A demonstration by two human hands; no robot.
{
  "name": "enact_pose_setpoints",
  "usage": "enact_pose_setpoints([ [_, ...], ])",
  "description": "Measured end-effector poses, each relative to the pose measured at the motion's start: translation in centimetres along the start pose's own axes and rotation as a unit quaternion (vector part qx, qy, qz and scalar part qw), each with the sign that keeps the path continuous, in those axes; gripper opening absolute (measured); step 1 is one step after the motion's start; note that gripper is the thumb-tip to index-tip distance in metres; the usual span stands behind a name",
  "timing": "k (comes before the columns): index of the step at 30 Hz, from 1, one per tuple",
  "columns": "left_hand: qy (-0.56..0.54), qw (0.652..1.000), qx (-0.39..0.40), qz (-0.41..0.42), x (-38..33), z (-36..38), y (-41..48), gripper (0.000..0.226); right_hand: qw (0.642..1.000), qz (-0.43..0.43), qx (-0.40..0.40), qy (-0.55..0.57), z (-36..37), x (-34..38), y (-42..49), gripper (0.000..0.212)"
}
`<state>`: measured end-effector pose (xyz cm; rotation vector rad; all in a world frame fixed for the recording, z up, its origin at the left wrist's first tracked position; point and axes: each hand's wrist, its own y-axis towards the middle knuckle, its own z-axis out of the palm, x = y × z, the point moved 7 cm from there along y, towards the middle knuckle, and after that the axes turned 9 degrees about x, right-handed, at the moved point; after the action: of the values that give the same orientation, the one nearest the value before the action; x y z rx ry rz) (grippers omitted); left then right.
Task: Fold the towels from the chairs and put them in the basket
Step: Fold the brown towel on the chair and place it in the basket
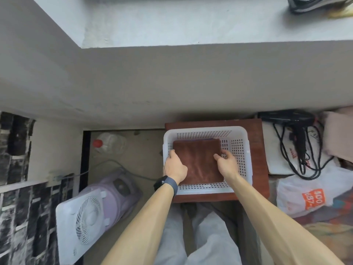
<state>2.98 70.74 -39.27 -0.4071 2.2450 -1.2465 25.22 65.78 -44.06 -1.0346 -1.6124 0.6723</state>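
A folded brown towel [198,159] lies flat inside a white perforated basket [239,148], which stands on a small red-brown table [257,131]. My left hand [174,166] grips the towel's left edge, with a dark watch on the wrist. At the towel's right edge my right hand [226,161] holds it with curled fingers. A strip of another cloth shows under the towel's far edge.
A white box fan [84,222] and a lilac appliance [118,188] sit on the floor at left, near a red-capped plastic bottle [108,143]. A black hair dryer [288,116] with cable, bags and pink cloth [338,134] crowd the right. A grey wall ledge runs ahead.
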Motion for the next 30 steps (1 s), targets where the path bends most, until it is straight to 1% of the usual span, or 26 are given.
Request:
enact_pose_setpoints([
  [4,0.030,0.999,-0.022,-0.013,-0.1,0.1,0.1,0.066,0.999,-0.004,-0.008,-0.036,0.3,0.4,-0.2,0.047],
  [7,0.022,0.999,-0.042,-0.015,0.0,0.0,0.0,0.066,0.999,-0.007,-0.008,-0.049,0.3,0.5,0.1,0.048],
  [11,0.036,0.997,-0.065,-0.002,-0.4,-0.1,-1.1,0.065,0.998,-0.041,-0.018,-0.046,0.2,0.7,-0.3,0.047],
  [13,0.077,0.991,-0.103,0.019,-1.1,-0.4,-2.1,0.065,0.995,-0.069,-0.049,-0.054,-0.1,0.9,-1.1,0.046],
  [14,0.104,0.984,-0.135,0.048,-1.5,-0.4,-2.6,0.064,0.990,-0.093,-0.077,-0.068,-0.3,1.0,-1.6,0.045],
  [15,0.133,0.972,-0.168,0.096,-2.1,-0.3,-3.0,0.064,0.981,-0.130,-0.108,-0.100,-0.4,1.3,-2.1,0.045],
  [16,0.157,0.956,-0.195,0.150,-2.8,0.0,-3.3,0.062,0.961,-0.181,-0.138,-0.154,-0.3,2.0,-2.7,0.044],
  [17,0.174,0.942,-0.208,0.196,-3.3,0.6,-3.2,0.061,0.933,-0.236,-0.159,-0.220,0.3,2.8,-3.1,0.043],
  [18,0.182,0.936,-0.204,0.222,-3.5,1.4,-2.8,0.060,0.902,-0.282,-0.166,-0.281,1.1,3.5,-3.2,0.043],
  [19,0.184,0.936,-0.193,0.229,-3.5,2.2,-2.0,0.059,0.876,-0.313,-0.158,-0.330,2.1,4.1,-3.1,0.045],
  [21,0.189,0.946,-0.171,0.202,-2.9,3.8,0.0,0.059,0.848,-0.341,-0.112,-0.391,4.1,4.0,-1.8,0.050],
  [22,0.196,0.948,-0.170,0.187,-2.6,4.3,1.1,0.058,0.842,-0.342,-0.090,-0.407,4.7,3.6,-0.8,0.052],
  [24,0.214,0.943,-0.180,0.180,-1.8,5.2,3.0,0.059,0.837,-0.336,-0.075,-0.427,4.9,2.6,0.9,0.054],
  [27,0.244,0.931,-0.191,0.192,-0.8,6.2,4.9,0.060,0.829,-0.341,-0.082,-0.435,4.9,1.5,2.3,0.054],
  [30,0.270,0.923,-0.205,0.184,-0.8,6.7,5.7,0.062,0.829,-0.342,-0.095,-0.432,5.0,1.2,3.1,0.055],
])
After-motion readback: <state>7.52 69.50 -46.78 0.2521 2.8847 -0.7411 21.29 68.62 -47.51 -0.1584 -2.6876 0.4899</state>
